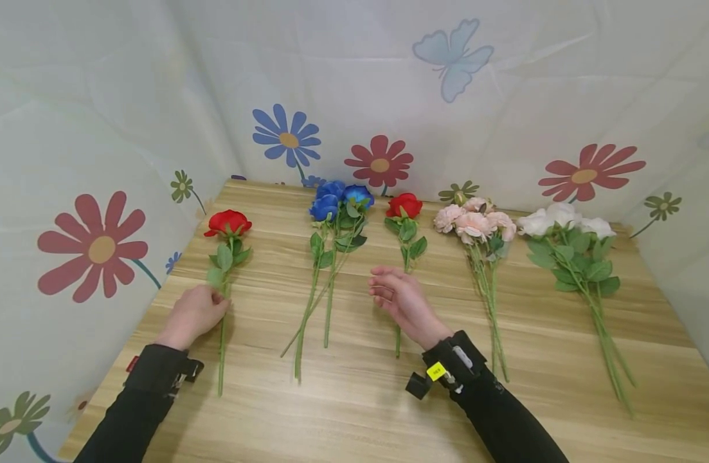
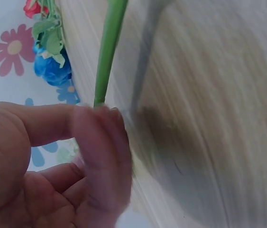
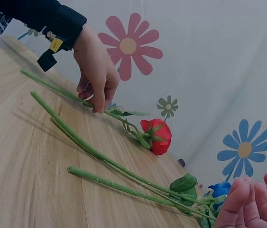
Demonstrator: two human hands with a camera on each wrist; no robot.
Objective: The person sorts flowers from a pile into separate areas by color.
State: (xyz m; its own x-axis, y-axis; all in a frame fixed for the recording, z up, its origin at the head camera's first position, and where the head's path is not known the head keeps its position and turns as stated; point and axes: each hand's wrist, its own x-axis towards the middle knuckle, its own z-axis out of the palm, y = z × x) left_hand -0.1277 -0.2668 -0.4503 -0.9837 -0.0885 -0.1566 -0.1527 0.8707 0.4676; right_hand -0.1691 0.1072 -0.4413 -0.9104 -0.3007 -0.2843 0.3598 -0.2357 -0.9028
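Note:
My left hand (image 1: 197, 315) pinches the stem of a red rose (image 1: 229, 223) at the left of the table. Up close in the left wrist view, its green stem (image 2: 108, 57) rises from between thumb and fingers. The right wrist view shows this red rose (image 3: 159, 137) low over the wood, its bloom pointing toward the back. Above the stem of a second red rose (image 1: 405, 206) hovers my right hand (image 1: 409, 305), fingers loosely bent and holding nothing. Between the hands lie several blue roses (image 1: 325, 207) with crossed stems.
Pink flowers (image 1: 475, 224) lie right of my right hand, and white roses (image 1: 562, 222) sit farther right. All blooms face the back of the wooden table (image 1: 366, 411). A white curtain (image 1: 342, 58) printed with flowers surrounds the table's back and sides.

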